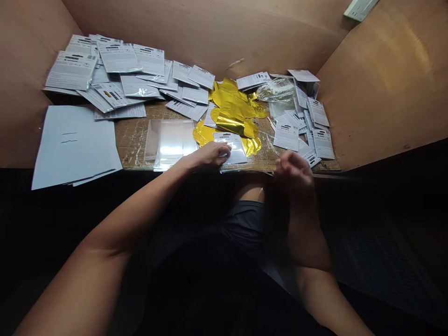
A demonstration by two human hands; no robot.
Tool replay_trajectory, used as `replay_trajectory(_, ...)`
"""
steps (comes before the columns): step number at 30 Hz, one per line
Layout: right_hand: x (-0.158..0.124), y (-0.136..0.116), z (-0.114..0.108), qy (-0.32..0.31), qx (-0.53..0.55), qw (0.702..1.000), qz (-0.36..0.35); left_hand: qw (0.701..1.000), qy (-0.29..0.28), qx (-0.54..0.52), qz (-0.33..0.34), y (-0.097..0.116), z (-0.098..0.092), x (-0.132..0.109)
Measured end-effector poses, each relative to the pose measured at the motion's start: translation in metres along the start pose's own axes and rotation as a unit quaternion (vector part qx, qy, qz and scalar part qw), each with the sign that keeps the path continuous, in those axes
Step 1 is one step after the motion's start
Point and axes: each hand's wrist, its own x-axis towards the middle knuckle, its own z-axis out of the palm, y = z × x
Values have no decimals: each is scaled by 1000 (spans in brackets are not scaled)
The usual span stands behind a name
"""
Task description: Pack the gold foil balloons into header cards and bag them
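My left hand [210,155] lies at the table's near edge, fingers curled down onto a white printed card [234,145] in a clear sleeve. Under and behind that card lie folded gold foil balloons [234,112]. My right hand [293,170] hovers at the near edge to the right, fingers curled in a loose pinch; a thin clear film seems to run from it toward the card, but I cannot make out what it holds. A stack of clear plastic bags [171,140] lies just left of my left hand.
Many white printed cards are heaped at the back left [115,70] and on the right [308,126]. Blank white sheets [73,144] overhang the left edge. A clear bag of silvery bits [276,89] sits behind. Brown board walls [385,79] enclose the worktop.
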Motion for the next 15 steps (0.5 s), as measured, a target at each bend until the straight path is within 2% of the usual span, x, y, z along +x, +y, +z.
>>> replay_trajectory(2, -17, 6, -9, -68, -117, 991, -23, 999, -33, -24, 12, 6, -3, -10)
replay_trajectory(4, -21, 21, 3, -117, -273, 952, -79, 997, -58, -39, 20, 11, -5, -15)
replay_trajectory(6, -13, 37, 25, -107, -367, 914, -133, 996, -73, -40, 18, 15, -7, -15)
replay_trajectory(8, 1, 49, 46, -72, -389, 906, -150, 996, -87, -31, 12, 17, -6, -13)
replay_trajectory(10, 14, 51, 59, -27, -391, 912, -117, 996, -83, -19, 12, 19, -2, -12)
replay_trajectory(13, 21, 45, 68, 67, -396, 916, -2, 999, -34, -13, 11, 19, 12, -16)
replay_trajectory(15, 17, 40, 69, 108, -331, 935, 71, 1000, -1, -25, 2, 22, 23, -24)
